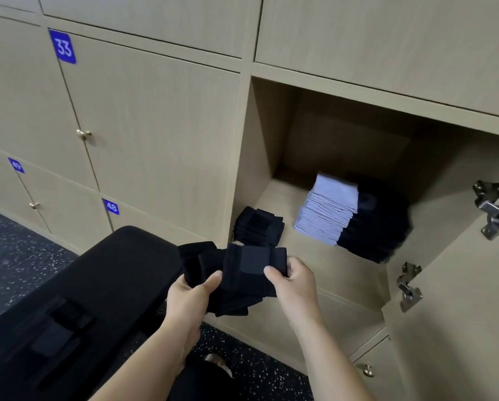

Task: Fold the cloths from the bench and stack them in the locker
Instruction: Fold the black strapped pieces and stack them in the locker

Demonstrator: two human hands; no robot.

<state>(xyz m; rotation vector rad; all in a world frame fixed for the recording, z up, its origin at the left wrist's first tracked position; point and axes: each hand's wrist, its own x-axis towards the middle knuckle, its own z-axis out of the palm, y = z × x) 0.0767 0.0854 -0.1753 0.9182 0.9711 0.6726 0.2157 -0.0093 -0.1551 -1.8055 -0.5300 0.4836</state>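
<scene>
Two-handed, gripping the black cloth [249,274] in left hand [189,298] and right hand [294,282], square its edges, then lay on the stack [258,227] at the front-left corner of the locker [314,264].

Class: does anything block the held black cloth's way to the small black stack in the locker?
Nothing visible: the door stands open and the small black stack lies just beyond the black cloth.
</scene>
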